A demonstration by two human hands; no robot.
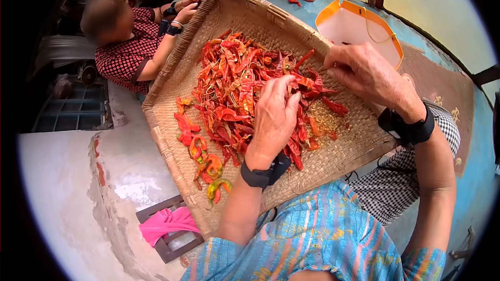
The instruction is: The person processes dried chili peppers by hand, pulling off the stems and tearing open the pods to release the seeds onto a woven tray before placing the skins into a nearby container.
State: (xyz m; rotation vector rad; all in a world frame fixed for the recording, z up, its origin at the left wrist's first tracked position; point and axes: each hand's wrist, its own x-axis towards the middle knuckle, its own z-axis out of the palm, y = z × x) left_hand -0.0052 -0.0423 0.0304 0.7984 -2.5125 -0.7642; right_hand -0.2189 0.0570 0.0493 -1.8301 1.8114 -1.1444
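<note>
Woven tray (172,125): tilted, shallow, rim towards the wearer's lap. Dried red chillies (234,88): heaped at centre, with a few orange and green ones straggling left. Loose seeds (325,119): beside the heap. Left grip (273,117): on the heap, fingers curled into the chillies. Right grip (364,73): at the heap's far edge, fingers bent; contents indiscernible. Second person (125,47): at the tray's far corner, hands by its rim.

blue floor (471,177), right edge | brown mat (442,83), upper right | worn grey concrete ledge (67,187), lower left | dark metal grate (73,109), left | pale wall (437,5), top right | light: diffuse daylight
</note>
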